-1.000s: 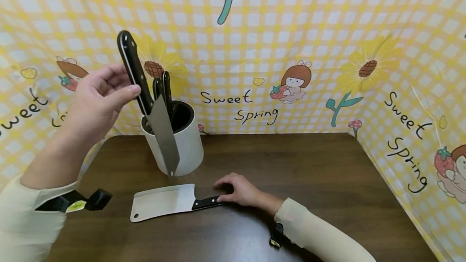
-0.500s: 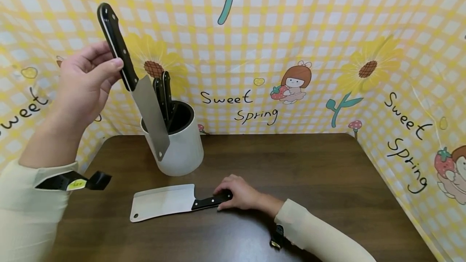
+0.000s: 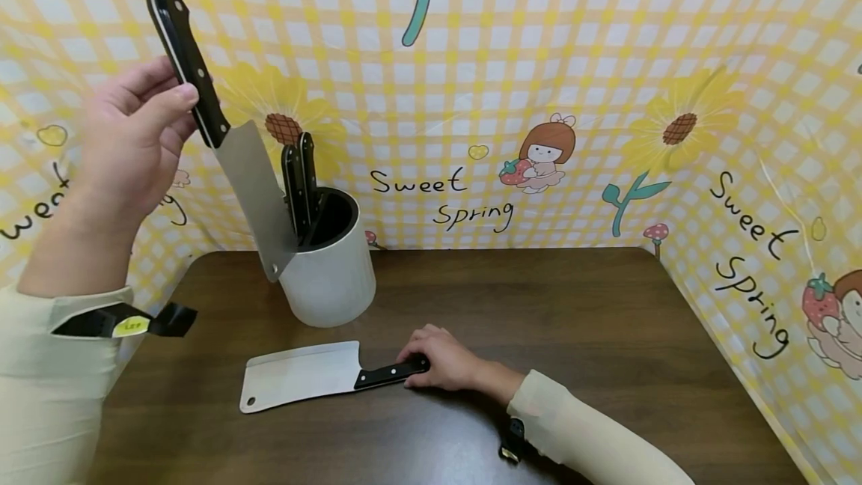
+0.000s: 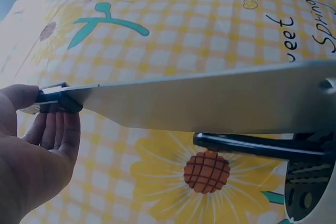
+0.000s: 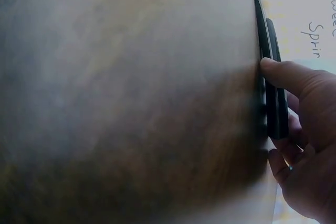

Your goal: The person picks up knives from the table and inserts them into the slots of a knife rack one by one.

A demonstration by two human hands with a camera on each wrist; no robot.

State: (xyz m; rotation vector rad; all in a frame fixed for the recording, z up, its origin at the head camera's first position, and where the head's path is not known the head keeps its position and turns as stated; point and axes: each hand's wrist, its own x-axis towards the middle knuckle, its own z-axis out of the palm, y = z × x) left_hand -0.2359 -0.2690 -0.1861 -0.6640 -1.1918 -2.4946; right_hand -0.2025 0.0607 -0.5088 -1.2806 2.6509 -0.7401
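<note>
In the head view my left hand [image 3: 128,133] pinches the black riveted handle of a kitchen knife [image 3: 252,193], thumb in front. The knife hangs tilted in the air, handle up, its broad blade slanting down to the left side of a white knife holder [image 3: 330,287]. In the left wrist view the blade [image 4: 210,98] stretches from the hand towards the holder. A cleaver [image 3: 303,376] lies flat on the table, blade to the left. My right hand [image 3: 447,358] grips the end of its black handle [image 5: 275,93], thumb on the near side, fingers on the far side.
Several black-handled knives [image 3: 307,178] stand in the holder, at the back left of the dark wooden table [image 3: 512,298]. A yellow checked cloth [image 3: 431,111] with printed figures hangs around the back and sides, close behind the holder.
My left hand has lifted the kitchen knife up and to the left, its tip rising along the holder. The right hand has shifted its fingers around the cleaver's handle end; the cleaver stays put.
</note>
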